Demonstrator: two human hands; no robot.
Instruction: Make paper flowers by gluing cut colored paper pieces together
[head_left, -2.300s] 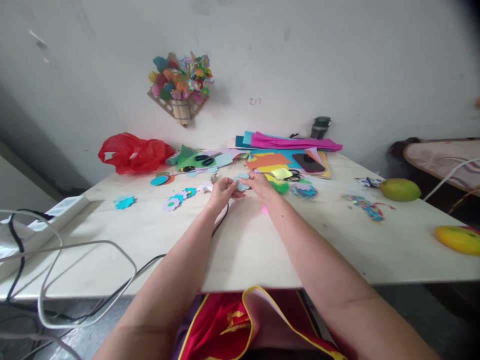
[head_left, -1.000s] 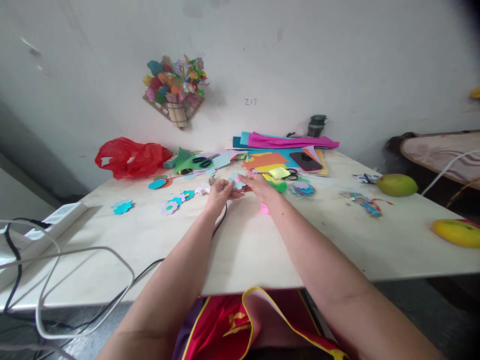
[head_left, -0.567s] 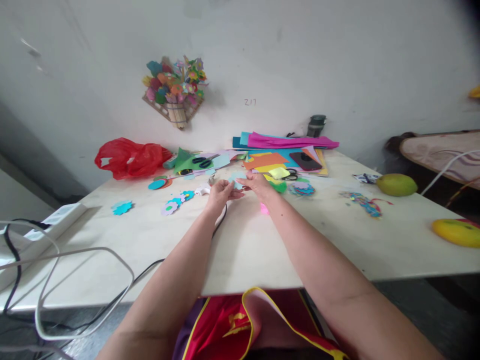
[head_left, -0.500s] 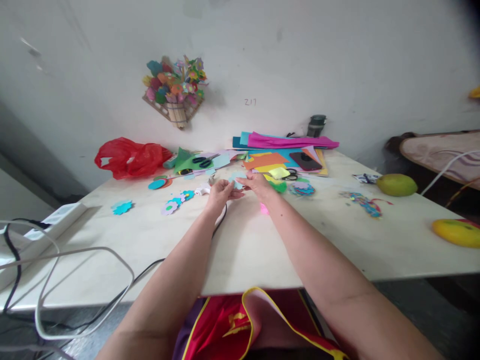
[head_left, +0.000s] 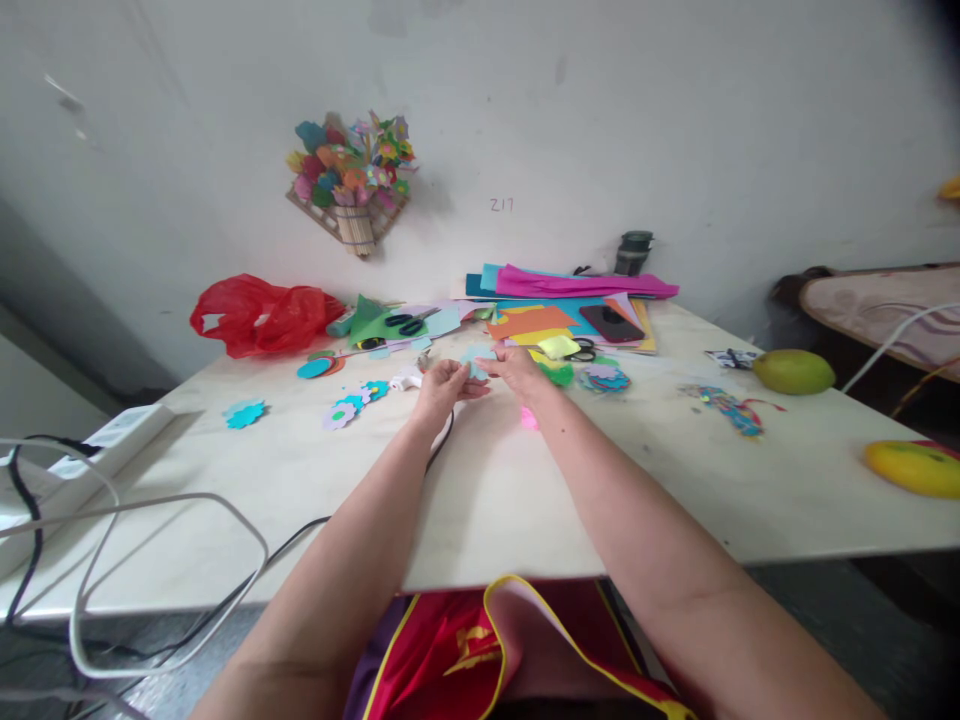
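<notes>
A pale blue paper piece (head_left: pixel 478 359) is held between my two hands above the middle of the table. My left hand (head_left: pixel 448 388) pinches its left side, and my right hand (head_left: pixel 516 370) grips it from the right. Left of my hands lies a white glue gun (head_left: pixel 406 382), partly hidden, with a black cord. Paper flowers in lilac and blue (head_left: pixel 341 413) rest farther left. Under my right wrist a pink paper piece (head_left: pixel 529 418) shows.
Blue flower cutouts (head_left: pixel 245 414), a red plastic bag (head_left: pixel 262 315), scissors (head_left: pixel 411 322), coloured sheets with a phone (head_left: pixel 611 323), stacked flowers (head_left: pixel 606 378), a green mango (head_left: pixel 793 370), a yellow mango (head_left: pixel 911 468), a power strip (head_left: pixel 112 440) and loose cables surround the work area.
</notes>
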